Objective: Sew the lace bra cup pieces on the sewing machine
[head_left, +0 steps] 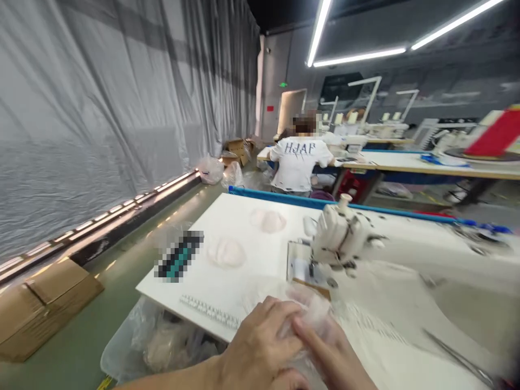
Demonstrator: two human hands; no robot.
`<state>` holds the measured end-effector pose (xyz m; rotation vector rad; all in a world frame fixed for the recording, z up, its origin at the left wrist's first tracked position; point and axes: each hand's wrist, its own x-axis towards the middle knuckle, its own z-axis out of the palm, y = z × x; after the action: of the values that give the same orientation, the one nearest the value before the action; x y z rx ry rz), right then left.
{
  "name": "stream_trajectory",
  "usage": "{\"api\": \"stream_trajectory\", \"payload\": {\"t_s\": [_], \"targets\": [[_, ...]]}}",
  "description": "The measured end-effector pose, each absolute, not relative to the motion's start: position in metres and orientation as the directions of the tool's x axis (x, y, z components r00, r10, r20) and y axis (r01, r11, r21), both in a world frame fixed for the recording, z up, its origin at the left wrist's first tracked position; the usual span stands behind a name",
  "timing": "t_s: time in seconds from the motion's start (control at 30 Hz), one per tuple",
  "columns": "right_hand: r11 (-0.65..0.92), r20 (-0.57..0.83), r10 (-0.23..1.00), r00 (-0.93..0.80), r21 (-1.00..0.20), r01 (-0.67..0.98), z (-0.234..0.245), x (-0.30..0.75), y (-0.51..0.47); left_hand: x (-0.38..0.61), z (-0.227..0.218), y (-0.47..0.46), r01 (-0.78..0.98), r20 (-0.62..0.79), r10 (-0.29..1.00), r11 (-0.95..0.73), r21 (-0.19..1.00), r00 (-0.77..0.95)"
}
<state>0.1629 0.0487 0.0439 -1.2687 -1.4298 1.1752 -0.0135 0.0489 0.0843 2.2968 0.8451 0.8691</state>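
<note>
Both my hands are together at the near edge of a white sewing table [260,260], closed around a crumpled translucent plastic bag [314,306]. My left hand [264,336] grips it from the left, while my right hand [337,352] presses its thumb into the plastic. What the bag contains, if anything, is blurred and covered by my fingers. Beyond my hands lie two pale, rounded cup-shaped pieces [226,252], one farther back than the other. A white sewing machine [341,233] stands just past my right hand.
A plastic tub [122,346] with bagged pale items sits below the table's left edge. Scissors [459,355] lie at right. A cardboard box [44,309] is on the floor at left. A co-worker in a white shirt [300,165] sits ahead with their back to me.
</note>
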Motion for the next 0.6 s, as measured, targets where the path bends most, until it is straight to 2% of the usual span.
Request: {"api": "stream_trajectory", "payload": {"t_s": [0.03,0.1,0.13,0.2,0.27,0.33,0.4,0.5,0.6], "targets": [[-0.054,-0.058,0.994,-0.094,-0.997,0.048,0.043,0.165,0.040,-0.012,0.080,0.040,0.310,0.359,0.719,-0.617,0.723,0.596],[-0.162,-0.153,0.985,-0.082,-0.981,-0.105,0.043,0.174,0.022,-0.010,0.076,0.027,0.201,0.299,0.809,-0.448,0.871,0.506],[-0.178,-0.169,0.982,-0.077,-0.976,-0.122,0.043,0.180,0.013,-0.008,0.075,0.023,0.144,0.236,0.865,-0.328,0.934,0.443],[-0.133,-0.130,0.988,-0.087,-0.991,-0.029,0.047,0.191,-0.006,-0.001,0.073,0.017,0.007,0.072,0.912,-0.082,0.997,0.403],[-0.053,-0.065,0.989,-0.134,-0.995,0.089,0.050,0.201,-0.024,0.014,0.071,0.011,-0.092,-0.036,0.860,0.096,0.991,0.509],[0.003,-0.026,0.986,-0.167,-0.985,0.173,0.050,0.207,-0.040,0.031,0.065,0.004,-0.116,-0.058,0.816,0.151,0.982,0.575],[-0.003,-0.025,0.995,-0.095,-0.974,0.225,0.046,0.212,-0.052,0.044,0.057,-0.004,-0.086,-0.117,0.809,0.202,0.976,0.576],[-0.037,-0.009,0.995,0.102,-0.960,0.278,0.035,0.219,-0.063,0.050,0.046,-0.015,-0.010,-0.285,0.770,0.353,0.936,0.571],[0.022,0.047,0.996,0.073,-0.950,0.311,0.026,0.227,-0.068,0.044,0.038,-0.024,0.007,-0.322,0.771,0.381,0.925,0.549]]}}
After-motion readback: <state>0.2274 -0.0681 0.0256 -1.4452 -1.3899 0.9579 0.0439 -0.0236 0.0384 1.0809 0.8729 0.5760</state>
